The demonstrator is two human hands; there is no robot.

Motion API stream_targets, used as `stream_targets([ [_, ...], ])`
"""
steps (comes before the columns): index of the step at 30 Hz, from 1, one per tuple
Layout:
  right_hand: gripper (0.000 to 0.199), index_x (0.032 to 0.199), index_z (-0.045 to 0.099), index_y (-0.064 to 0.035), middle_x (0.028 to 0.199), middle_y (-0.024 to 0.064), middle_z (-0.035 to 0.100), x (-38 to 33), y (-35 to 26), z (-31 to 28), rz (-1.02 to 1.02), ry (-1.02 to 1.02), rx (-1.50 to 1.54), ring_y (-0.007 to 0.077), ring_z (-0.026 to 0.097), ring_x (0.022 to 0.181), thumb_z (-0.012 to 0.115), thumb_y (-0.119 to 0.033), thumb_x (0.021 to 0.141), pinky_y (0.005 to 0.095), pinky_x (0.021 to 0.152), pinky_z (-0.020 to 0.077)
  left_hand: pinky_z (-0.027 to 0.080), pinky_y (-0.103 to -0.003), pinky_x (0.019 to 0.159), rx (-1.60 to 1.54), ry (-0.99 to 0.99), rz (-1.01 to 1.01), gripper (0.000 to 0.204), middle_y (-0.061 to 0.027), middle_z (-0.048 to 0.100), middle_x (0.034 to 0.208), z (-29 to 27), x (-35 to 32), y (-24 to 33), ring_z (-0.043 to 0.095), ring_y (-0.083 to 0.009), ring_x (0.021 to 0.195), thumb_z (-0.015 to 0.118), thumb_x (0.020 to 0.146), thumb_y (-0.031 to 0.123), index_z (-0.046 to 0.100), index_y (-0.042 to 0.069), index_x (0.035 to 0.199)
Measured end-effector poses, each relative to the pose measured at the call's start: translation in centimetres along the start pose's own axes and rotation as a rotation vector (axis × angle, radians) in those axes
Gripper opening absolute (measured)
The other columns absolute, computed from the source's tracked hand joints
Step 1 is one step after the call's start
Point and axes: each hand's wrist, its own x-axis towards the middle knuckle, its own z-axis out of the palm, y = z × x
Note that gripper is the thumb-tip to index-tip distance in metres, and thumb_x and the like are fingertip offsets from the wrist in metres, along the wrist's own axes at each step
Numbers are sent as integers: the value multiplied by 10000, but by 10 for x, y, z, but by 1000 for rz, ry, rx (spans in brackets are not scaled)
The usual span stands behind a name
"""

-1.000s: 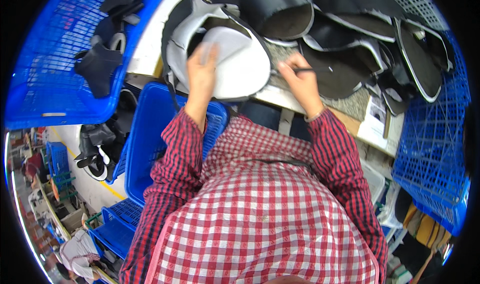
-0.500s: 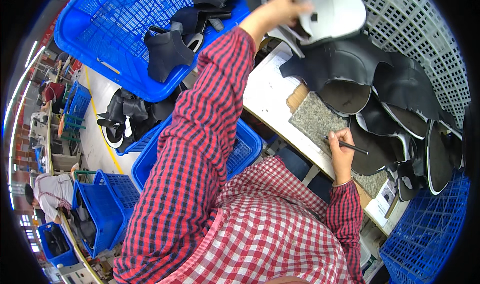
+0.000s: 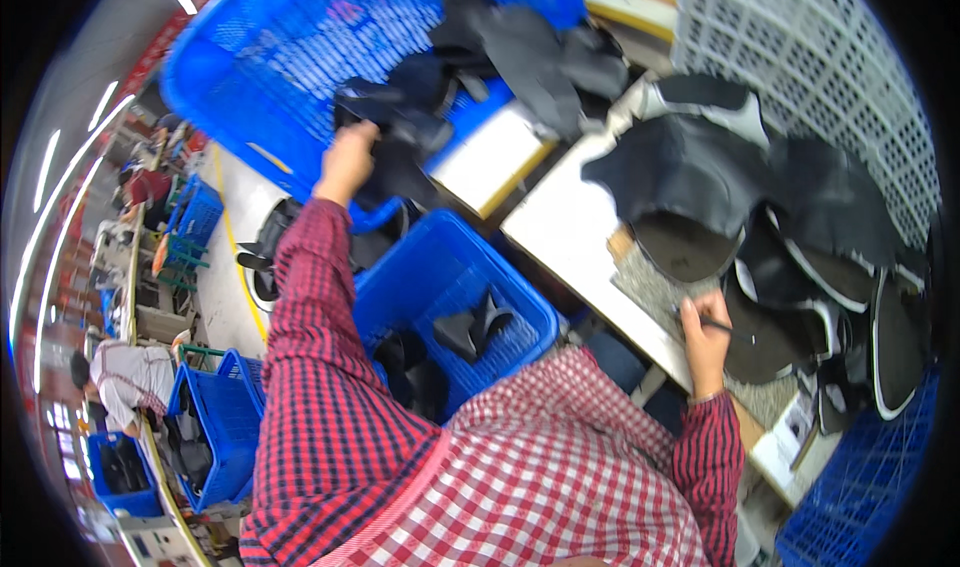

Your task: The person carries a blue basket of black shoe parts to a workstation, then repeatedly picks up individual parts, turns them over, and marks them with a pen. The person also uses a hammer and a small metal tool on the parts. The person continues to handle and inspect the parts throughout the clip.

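Note:
My left hand [image 3: 350, 159] reaches out to the blue basket at the far left, its fingers closed on the edge of a black leather shoe upper [image 3: 398, 117]; motion blur smears that piece. More dark uppers [image 3: 540, 57] lie beyond it, over the basket's side. In my right hand [image 3: 706, 335] is a slim black pen [image 3: 715, 324], held above a grey speckled board [image 3: 650, 285] on the white table. Beside that hand rises a pile of black shoe uppers [image 3: 690, 172] with white edges, one showing its pale lining on top.
The large blue basket [image 3: 190, 77] stands at far left, a smaller blue crate [image 3: 545, 319] with black pieces below the white table [image 3: 560, 202]. A white plastic basket [image 3: 810, 27] leans behind the pile. At left, a person [image 3: 130, 377] works beside blue crates [image 3: 235, 432].
My left hand has left the white-lined upper at the pile and moved left to the black uppers in the blue basket. My right hand still holds the pen near the board. The view has shifted.

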Motion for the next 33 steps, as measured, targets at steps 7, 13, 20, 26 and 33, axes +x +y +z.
stream_targets([
  [7, 457, 1336, 575, -4, 1112, 104, 676, 12, -60, 3, 32, -84, 193, 154, 616, 984, 602, -349, 1036, 278, 859, 472, 510, -358, 968, -663, 152, 300, 464, -134, 695, 1188, -162, -13, 113, 670, -263, 1111, 740, 808, 17, 633, 31, 1259],
  [13, 848, 1570, 322, 15, 1532, 203, 481, 19, -117, 24, -365, -48, -192, 307, 477, 1406, 753, -197, 871, 375, 1162, 356, 498, -374, 1004, -1026, -267, 606, 563, -156, 677, 1233, -253, -33, 211, 653, -259, 1136, 767, 838, 96, 580, 31, 1365],
  [20, 185, 995, 721, -4, 935, 133, 725, 0, -126, 1, -524, -34, -410, 307, 707, 881, 758, -114, 850, 402, 804, 541, 544, -272, 791, -1352, -572, 568, 510, -78, 700, 1247, -216, -7, 249, 655, -133, 955, 793, 816, 76, 664, 24, 1307],
  [26, 118, 1028, 608, -4, 841, 38, 561, 16, -111, -1, -241, 119, -109, 119, 494, 803, 627, -115, 997, 282, 734, 430, 515, -434, 885, -753, 489, 392, 502, -172, 544, 1242, -201, 1, 307, 571, -360, 1149, 794, 728, 4, 663, 74, 1207],
  [33, 206, 1100, 622, 12, 948, 14, 570, 33, -49, -11, 263, 273, 379, 106, 515, 903, 626, -178, 1020, 267, 817, 432, 520, -480, 866, -862, 67, 829, 480, -176, 575, 1207, -111, -113, 410, 582, -362, 1097, 742, 782, 140, 581, 61, 1228],
])
